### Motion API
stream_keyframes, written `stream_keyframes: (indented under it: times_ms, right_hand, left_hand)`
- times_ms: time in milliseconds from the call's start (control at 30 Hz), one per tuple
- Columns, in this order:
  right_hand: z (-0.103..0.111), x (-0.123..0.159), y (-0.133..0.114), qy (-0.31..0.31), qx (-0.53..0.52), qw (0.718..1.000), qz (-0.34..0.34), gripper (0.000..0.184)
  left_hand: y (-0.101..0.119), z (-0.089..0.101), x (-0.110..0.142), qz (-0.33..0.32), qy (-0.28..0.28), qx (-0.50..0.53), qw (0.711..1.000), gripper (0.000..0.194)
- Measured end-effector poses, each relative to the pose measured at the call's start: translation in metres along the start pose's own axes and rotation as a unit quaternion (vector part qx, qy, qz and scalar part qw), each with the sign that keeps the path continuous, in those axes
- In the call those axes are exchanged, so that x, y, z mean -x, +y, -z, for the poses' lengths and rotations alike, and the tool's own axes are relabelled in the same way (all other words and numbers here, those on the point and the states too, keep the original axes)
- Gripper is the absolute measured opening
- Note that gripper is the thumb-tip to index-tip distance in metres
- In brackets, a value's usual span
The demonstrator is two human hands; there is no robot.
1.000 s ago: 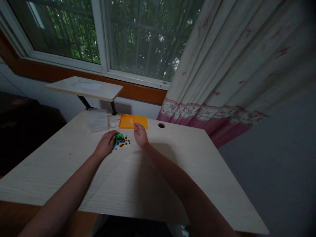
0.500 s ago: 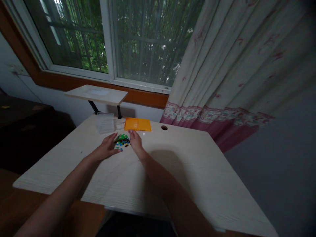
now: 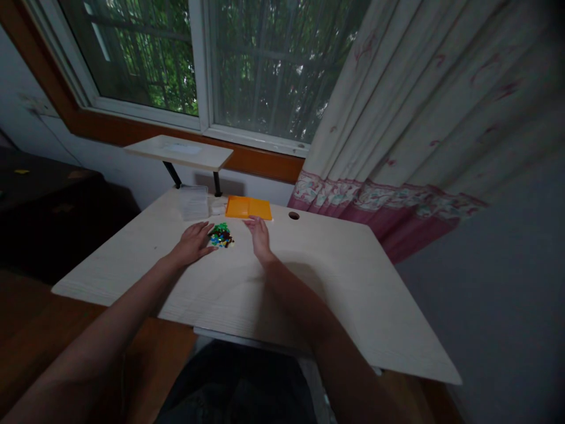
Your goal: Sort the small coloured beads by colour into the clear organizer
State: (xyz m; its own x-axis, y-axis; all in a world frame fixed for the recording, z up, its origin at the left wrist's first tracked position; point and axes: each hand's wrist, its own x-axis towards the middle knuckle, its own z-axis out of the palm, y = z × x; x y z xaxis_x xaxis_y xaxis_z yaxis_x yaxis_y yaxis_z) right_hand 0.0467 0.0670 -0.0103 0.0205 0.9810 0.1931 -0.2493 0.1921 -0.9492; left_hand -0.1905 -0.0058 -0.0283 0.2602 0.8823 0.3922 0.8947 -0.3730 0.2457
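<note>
A small heap of tiny building bricks [image 3: 221, 235], green, blue, yellow and dark brown, lies on the pale desk [image 3: 326, 282]. My left hand [image 3: 192, 242] rests at the heap's left edge, thumb and fingers spread around that side. To the right of the heap, and apart from it, is my right hand [image 3: 259, 233], its fingers stretched out toward the orange tray. Nothing shows in either hand. The shallow orange tray [image 3: 260, 208] lies flat just beyond the bricks.
A clear plastic box [image 3: 195, 204] stands at the back left, with small pale items [image 3: 218, 206] beside it. Over the back edge rises a small shelf [image 3: 185, 151] on black legs. A round cable hole [image 3: 293, 216] is cut near the back; a curtain [image 3: 371, 194] hangs behind.
My right hand has moved off the heap to the right, and its fingers have opened out. My left hand stays beside the bricks. The whole view has tilted down slightly.
</note>
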Motion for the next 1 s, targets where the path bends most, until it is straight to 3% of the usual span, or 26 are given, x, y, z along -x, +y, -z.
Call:
stream_keyframes:
  times_ms: [100,200,333,400,467,567,633,733,1000]
  right_hand:
    - [0.060,0.007,-0.028,-0.018,-0.046,0.999,-0.003,0.038]
    - [0.131,0.020,-0.063,-0.025,-0.006,1.000,-0.001,0.044]
    - [0.210,0.040,-0.105,0.012,0.171,0.985,0.031,0.056]
    - [0.234,0.053,-0.114,0.002,0.308,0.949,0.061,0.061]
    - [0.246,0.070,-0.112,-0.042,0.472,0.877,0.086,0.061]
    - [0.248,0.097,-0.096,-0.131,0.662,0.736,0.055,0.065]
    - [0.243,0.111,-0.083,-0.171,0.708,0.684,0.039,0.069]
    - [0.238,0.121,-0.075,-0.178,0.719,0.671,0.028,0.070]
    - [0.236,0.128,-0.080,-0.157,0.704,0.690,0.056,0.069]
  left_hand:
    - [0.013,-0.001,-0.002,0.002,0.017,0.005,1.000,0.074]
    - [0.039,0.000,-0.007,-0.027,0.030,0.037,0.998,0.064]
    - [0.090,-0.005,-0.020,-0.088,0.011,0.083,0.993,0.061]
    - [0.119,-0.012,-0.025,-0.120,-0.025,0.089,0.989,0.062]
    - [0.145,-0.023,-0.026,-0.146,-0.080,0.082,0.983,0.066]
    - [0.172,-0.041,-0.020,-0.142,-0.155,0.045,0.977,0.072]
    - [0.181,-0.051,-0.014,-0.127,-0.149,0.017,0.980,0.075]
    - [0.183,-0.057,-0.007,-0.129,-0.131,-0.001,0.983,0.071]
    - [0.180,-0.056,-0.006,-0.132,-0.121,-0.012,0.984,0.067]
